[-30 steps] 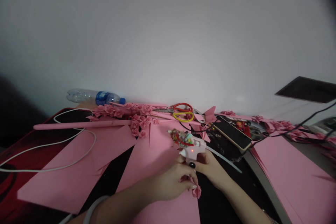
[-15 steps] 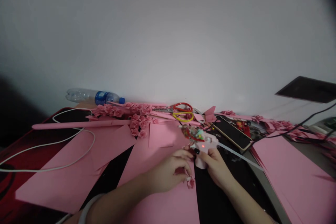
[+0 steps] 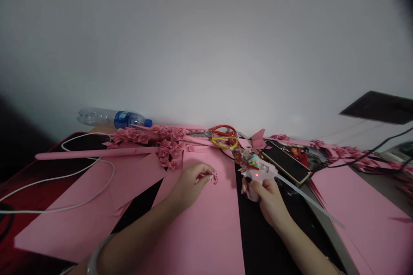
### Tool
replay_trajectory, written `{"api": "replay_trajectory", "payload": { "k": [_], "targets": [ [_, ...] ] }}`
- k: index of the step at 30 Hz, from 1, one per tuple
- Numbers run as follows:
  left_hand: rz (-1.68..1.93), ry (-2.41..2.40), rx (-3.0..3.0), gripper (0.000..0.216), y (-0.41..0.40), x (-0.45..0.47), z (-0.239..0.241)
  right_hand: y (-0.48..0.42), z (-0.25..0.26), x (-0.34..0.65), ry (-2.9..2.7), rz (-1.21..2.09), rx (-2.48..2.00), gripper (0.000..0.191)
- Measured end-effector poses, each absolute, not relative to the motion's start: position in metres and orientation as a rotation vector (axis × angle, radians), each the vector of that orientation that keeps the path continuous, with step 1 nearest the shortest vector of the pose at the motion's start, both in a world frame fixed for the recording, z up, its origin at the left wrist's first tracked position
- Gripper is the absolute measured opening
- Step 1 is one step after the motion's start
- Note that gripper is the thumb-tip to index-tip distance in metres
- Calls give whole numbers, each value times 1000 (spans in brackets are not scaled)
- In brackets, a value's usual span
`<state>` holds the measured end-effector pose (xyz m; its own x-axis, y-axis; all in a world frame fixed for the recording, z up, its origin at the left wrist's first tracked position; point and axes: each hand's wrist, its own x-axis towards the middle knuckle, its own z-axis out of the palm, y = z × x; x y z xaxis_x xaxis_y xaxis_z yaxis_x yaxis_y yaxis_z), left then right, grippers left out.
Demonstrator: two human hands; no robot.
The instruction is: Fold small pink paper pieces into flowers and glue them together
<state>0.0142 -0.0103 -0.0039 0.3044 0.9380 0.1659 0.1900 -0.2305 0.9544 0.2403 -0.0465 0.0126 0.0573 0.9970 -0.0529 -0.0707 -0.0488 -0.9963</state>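
Note:
My left hand (image 3: 191, 184) pinches a small pink paper flower (image 3: 214, 177) between thumb and fingers, just above a pink paper sheet (image 3: 203, 227). To its right, my right hand (image 3: 269, 200) is wrapped round the handle of a pale pink hot glue gun (image 3: 263, 174). A small red light glows on the gun's side, and a long whitish glue stick (image 3: 309, 200) sticks out of its back. Its front end, covered with colourful bits, points up and left. Beyond my left hand lies a cluster of finished pink paper roses (image 3: 169, 148).
Red- and yellow-handled scissors (image 3: 224, 136) lie near the wall. A plastic bottle (image 3: 109, 119) rests at the back left, above a rolled pink paper stick (image 3: 97, 153) and a white cable (image 3: 80, 177). A dark phone-like slab (image 3: 285, 161) and stacked pink paper (image 3: 361, 206) lie right.
My left hand has moved up and left with the paper flower, away from the glue gun. My right hand has shifted the glue gun slightly right.

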Motion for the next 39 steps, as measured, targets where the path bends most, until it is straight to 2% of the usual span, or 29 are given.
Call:
{"api": "replay_trajectory", "payload": {
  "k": [9, 20, 25, 39],
  "targets": [
    [1045, 1123, 1715, 18, -9, 11, -1, -48, 4, 244, -1270, 1079, -1310, 23],
    [1137, 1118, 1358, 10, 3, 8, -3, -51, -4, 247, -1376, 958, -1449, 18],
    [1223, 1095, 1272, 14, 7, 5, -5, -51, -2, 244, -1361, 935, -1487, 23],
    [1351, 1141, 1199, 24, 10, 1, 2, -51, 16, 236, -1425, 750, -1532, 17]
  ]
}}
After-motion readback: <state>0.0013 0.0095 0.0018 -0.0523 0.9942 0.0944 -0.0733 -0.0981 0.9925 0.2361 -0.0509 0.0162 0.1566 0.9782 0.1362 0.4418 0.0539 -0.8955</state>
